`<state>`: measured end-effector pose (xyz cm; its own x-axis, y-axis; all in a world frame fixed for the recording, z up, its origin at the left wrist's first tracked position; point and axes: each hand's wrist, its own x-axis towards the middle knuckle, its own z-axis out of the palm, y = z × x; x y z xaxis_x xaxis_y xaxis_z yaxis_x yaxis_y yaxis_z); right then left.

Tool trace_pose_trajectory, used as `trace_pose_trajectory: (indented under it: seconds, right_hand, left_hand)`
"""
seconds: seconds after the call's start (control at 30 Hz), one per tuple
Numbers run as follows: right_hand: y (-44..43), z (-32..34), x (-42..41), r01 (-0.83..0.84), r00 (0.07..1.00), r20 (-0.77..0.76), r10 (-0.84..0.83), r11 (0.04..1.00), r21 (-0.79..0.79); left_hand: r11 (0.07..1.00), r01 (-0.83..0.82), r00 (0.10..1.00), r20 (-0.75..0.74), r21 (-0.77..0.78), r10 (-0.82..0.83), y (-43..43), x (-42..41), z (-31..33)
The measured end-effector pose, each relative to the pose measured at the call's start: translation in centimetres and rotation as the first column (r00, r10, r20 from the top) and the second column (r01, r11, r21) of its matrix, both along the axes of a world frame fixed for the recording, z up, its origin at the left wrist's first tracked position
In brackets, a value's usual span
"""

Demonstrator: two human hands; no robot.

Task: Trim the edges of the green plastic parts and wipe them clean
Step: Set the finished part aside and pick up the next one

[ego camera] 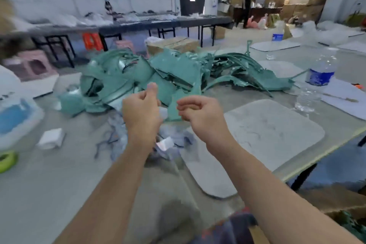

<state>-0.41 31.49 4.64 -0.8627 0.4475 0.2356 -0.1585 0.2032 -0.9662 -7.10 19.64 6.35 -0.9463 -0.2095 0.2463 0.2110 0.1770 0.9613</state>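
Pinching the green plastic part (175, 108) in my right hand (200, 112); I cannot tell what my curled left hand (141, 110) holds. A weak pinch could drop it into the green pile (158, 71).

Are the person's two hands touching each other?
Apart. The head view shows a clear gap between the left hand and the right hand, with a green strip visible in that gap.
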Motion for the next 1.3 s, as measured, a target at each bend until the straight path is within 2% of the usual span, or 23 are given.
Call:
trace_pose_trajectory:
  seconds: [0.03,0.13,0.2,0.33,0.43,0.57,0.7,0.8,0.93,1.0,1.07,1.13,1.17,1.23,1.3]
  right_hand:
    - [-1.0,-0.2,-2.0,-0.014,1.000,0.028,0.012,0.997,0.071]
    - [-3.2,-0.7,-7.1,-0.032,0.991,0.135,-0.013,0.943,0.331]
    - [-4.5,-0.9,-9.9,-0.105,0.975,0.221,0.001,0.882,0.459]
    - [-7.1,-1.6,-15.0,-0.200,0.954,0.296,0.040,0.822,0.533]
    - [-8.8,-2.2,-18.9,-0.145,0.951,0.309,-0.002,0.879,0.454]
    - [-9.9,-1.4,-23.7,-0.026,0.928,0.368,-0.054,0.977,0.211]
    - [-10.0,-1.1,-27.4,-0.066,0.898,0.426,0.105,0.992,-0.106]
    - [-10.1,-0.5,-28.4,-0.035,0.930,0.357,0.085,0.989,-0.142]
    - [-10.7,1.3,-26.1,0.006,0.977,0.212,0.000,1.000,-0.024]
    - [-11.6,1.5,-23.6,-0.090,0.983,0.166,0.077,0.994,0.070]
    - [-12.8,1.2,-20.8,-0.216,0.962,0.217,0.163,0.943,0.251]
    - [-14.4,0.4,-18.4,-0.294,0.942,0.283,0.180,0.849,0.438]
    - [-15.1,-0.1,-17.3,-0.327,0.933,0.297,0.202,0.820,0.469]
    - [-15.8,-0.4,-15.2,-0.453,0.884,0.308,0.352,0.809,0.375]
    - [-15.6,-0.4,-13.8,-0.604,0.790,0.331,0.516,0.750,0.271]
  left_hand:
    - [0.997,-0.078,0.996,0.035,0.005,0.078,-2.5,-1.3,-0.4]
    - [0.955,-0.263,0.961,0.054,-0.134,0.273,-9.4,-4.0,-2.3]
    - [0.926,-0.360,0.928,0.053,-0.114,0.368,-12.7,-5.0,-3.7]
    - [0.942,-0.312,0.947,0.035,-0.122,0.319,-17.0,-7.1,-6.3]
    - [0.935,-0.301,0.953,-0.038,-0.187,0.299,-18.1,-8.4,-8.6]
    - [0.891,-0.311,0.948,-0.047,-0.331,0.314,-17.6,-9.7,-10.6]
    - [0.854,-0.313,0.948,-0.079,-0.415,0.309,-17.5,-10.6,-11.2]
    - [0.862,-0.304,0.951,-0.080,-0.404,0.298,-17.7,-10.7,-11.2]
    - [0.916,-0.306,0.950,-0.025,-0.260,0.311,-17.7,-10.6,-10.6]
    - [0.948,-0.277,0.961,-0.049,-0.159,0.272,-17.4,-9.8,-9.9]
    - [0.979,-0.182,0.972,-0.169,-0.090,0.165,-17.1,-8.6,-9.2]
    - [0.990,-0.030,0.960,-0.281,-0.140,-0.011,-16.8,-7.6,-8.9]
    - [0.984,0.063,0.952,-0.287,-0.169,-0.110,-16.5,-7.1,-8.9]
    - [0.964,0.230,0.938,-0.235,-0.131,-0.256,-16.2,-6.3,-8.8]
    - [0.950,0.311,0.941,-0.156,0.042,-0.301,-16.1,-5.9,-8.4]
